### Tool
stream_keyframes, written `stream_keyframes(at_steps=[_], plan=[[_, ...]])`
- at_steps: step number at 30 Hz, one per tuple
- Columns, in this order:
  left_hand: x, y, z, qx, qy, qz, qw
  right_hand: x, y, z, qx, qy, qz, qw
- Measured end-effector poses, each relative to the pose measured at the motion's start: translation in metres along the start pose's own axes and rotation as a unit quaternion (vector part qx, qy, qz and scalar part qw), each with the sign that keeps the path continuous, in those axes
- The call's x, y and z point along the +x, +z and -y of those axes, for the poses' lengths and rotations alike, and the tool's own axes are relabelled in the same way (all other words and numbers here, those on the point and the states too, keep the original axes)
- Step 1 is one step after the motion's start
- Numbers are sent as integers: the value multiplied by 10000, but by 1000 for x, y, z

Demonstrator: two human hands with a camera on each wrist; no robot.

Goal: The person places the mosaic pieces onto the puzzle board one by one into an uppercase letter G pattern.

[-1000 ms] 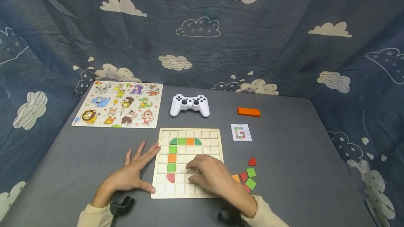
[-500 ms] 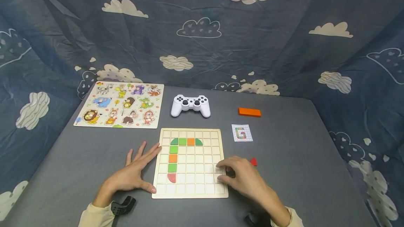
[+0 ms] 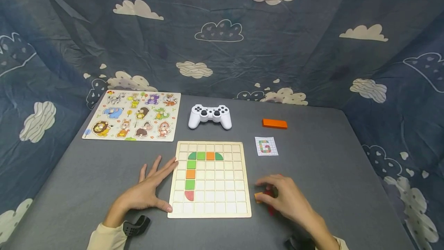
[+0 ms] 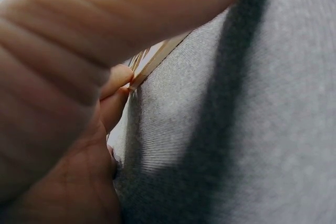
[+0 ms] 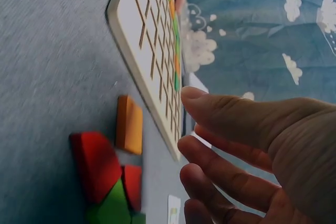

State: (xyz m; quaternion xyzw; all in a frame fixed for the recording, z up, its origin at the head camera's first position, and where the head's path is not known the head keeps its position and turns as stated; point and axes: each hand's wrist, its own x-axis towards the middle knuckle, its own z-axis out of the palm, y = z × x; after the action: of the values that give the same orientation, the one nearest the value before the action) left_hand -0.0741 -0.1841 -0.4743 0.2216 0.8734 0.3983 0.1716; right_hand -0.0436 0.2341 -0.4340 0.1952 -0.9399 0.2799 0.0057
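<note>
A wooden grid board (image 3: 222, 205) bears a hooked line of green and orange squares, with green quarter-rounds at both top corners and a pink quarter-round (image 3: 189, 195) at the bottom. Fingers spread, my left hand (image 3: 145, 193) touches the board's left edge with fingertips and thumb. My right hand (image 3: 288, 198) hovers over the loose pieces right of the board, its fingers loosely bent and nothing between them. The right wrist view shows an orange block (image 5: 129, 125), red pieces (image 5: 97, 166) and green pieces (image 5: 113, 205) below it. From the head view, the hand hides most of them.
Behind the board lies a white game controller (image 3: 209, 116). An animal puzzle board (image 3: 132, 115) is at the back left. To the right are an orange bar (image 3: 274, 123) and a small pattern card (image 3: 266, 146). A cloud-printed cloth (image 3: 222, 57) hangs behind the grey table (image 3: 333, 157).
My right hand has moved right, from over the board to the loose pieces beside it. My left hand keeps its place at the board's edge.
</note>
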Motion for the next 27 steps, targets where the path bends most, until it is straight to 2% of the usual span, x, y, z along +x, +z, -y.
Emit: stream_keyframes(at_steps=[7, 17, 27], plan=[[1, 0, 1, -5, -38, 39, 10000, -6, -4, -9, -4, 106, 92, 9999], [2, 0, 0, 10, -19, 75, 10000, -14, -2, -22, 99, -15, 235, 9997], [2, 0, 1, 24, -55, 70, 10000, -14, 0, -27, 271, 120, 348, 9990]])
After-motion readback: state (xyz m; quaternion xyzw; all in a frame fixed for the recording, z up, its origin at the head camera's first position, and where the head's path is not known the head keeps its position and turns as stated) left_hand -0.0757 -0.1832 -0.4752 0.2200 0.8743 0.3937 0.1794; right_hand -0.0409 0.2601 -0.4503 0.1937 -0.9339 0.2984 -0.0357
